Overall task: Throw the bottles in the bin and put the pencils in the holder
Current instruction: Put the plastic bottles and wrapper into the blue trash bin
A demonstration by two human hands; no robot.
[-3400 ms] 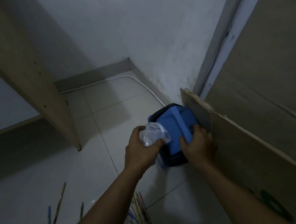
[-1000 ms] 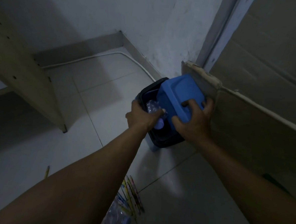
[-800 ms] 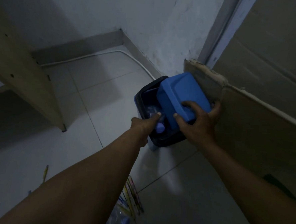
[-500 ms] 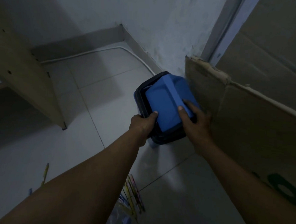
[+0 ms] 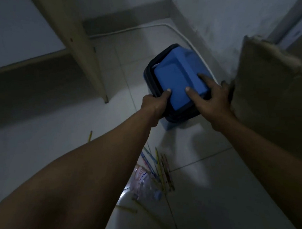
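Note:
A dark bin (image 5: 150, 73) with a blue swing lid (image 5: 177, 75) stands on the tiled floor by the wall, its lid down. My left hand (image 5: 154, 104) grips the bin's near-left rim, thumb against the lid. My right hand (image 5: 213, 102) rests on the lid's right side with fingers spread. A crumpled clear bottle (image 5: 145, 186) with a blue cap lies on the floor under my left forearm. Several coloured pencils (image 5: 161, 168) lie beside it, and one more pencil (image 5: 90, 136) lies apart to the left. No holder is in view.
A tall cardboard sheet (image 5: 272, 86) leans right beside the bin. A wooden furniture leg (image 5: 83, 48) slants down at the left. A white cable (image 5: 134, 29) runs along the wall base. Another yellow pencil (image 5: 126, 209) lies near the bottom.
My left hand let the bottle go into the bin and moved to its rim. The blue lid swung down flat. My right hand slid from gripping the lid to resting on it.

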